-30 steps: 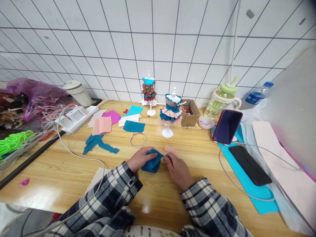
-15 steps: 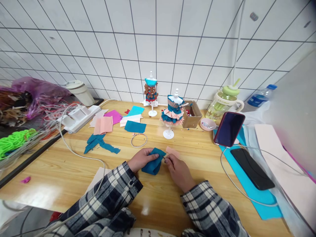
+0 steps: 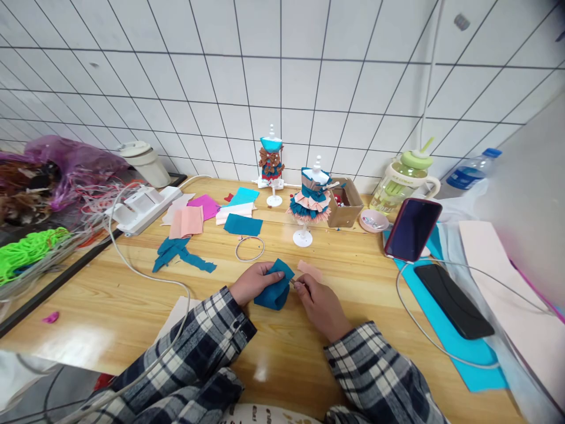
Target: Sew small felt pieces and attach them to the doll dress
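Teal sheet (image 3: 274,294), near middle of table (image 3: 366,288)
Left hand (image 3: 252,284) pinches it; right hand (image 3: 321,303) grips a thin tool (image 3: 292,282) beside it. Probably light, soft, tearable: best pinched near an edge.

Blurred print is running across the jug (image 3: 399,181) at the right and the white cloth (image 3: 274,414) at bottom centre; no word is reading clearly.

Behind the desk (image 3: 366,288), a white tiled wall (image 3: 304,85) is being crossed by dark lines (image 3: 281,88); light (image 3: 82,346) is being reflected off the desk.
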`<state>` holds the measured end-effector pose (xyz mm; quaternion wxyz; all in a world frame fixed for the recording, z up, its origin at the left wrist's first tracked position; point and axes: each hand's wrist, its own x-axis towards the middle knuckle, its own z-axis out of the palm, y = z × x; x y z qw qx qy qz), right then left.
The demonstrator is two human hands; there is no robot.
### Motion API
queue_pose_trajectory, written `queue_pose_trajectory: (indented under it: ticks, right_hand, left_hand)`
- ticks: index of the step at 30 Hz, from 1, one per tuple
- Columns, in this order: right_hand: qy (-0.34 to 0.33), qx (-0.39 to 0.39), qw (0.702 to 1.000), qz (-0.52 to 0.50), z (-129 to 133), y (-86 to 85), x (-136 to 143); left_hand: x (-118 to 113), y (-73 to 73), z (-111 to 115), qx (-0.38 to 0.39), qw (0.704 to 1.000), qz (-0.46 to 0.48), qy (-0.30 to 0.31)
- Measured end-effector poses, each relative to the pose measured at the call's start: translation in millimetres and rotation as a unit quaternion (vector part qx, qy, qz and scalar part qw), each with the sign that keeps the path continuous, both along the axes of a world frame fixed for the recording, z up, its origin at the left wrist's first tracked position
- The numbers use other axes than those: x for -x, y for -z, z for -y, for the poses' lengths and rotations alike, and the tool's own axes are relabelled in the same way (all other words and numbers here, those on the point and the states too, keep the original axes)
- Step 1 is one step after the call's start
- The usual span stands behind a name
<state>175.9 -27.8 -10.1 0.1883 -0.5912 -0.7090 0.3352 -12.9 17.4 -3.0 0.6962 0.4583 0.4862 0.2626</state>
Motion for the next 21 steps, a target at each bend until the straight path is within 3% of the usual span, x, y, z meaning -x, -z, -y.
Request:
queue_pose_trajectory:
  ticks: [11,21]
  right_hand:
    - [0.007,-0.001,1.0,-0.007,-1,0.2,-1]
    - [0.012,0.0,1.0,0.017,0,2.2,2]
  left_hand:
    - [-2,1.9,1,-0.068,0.996,-0.049,0.035]
    - [0,9.3,1,-0.077,0.994,-0.051,0.051]
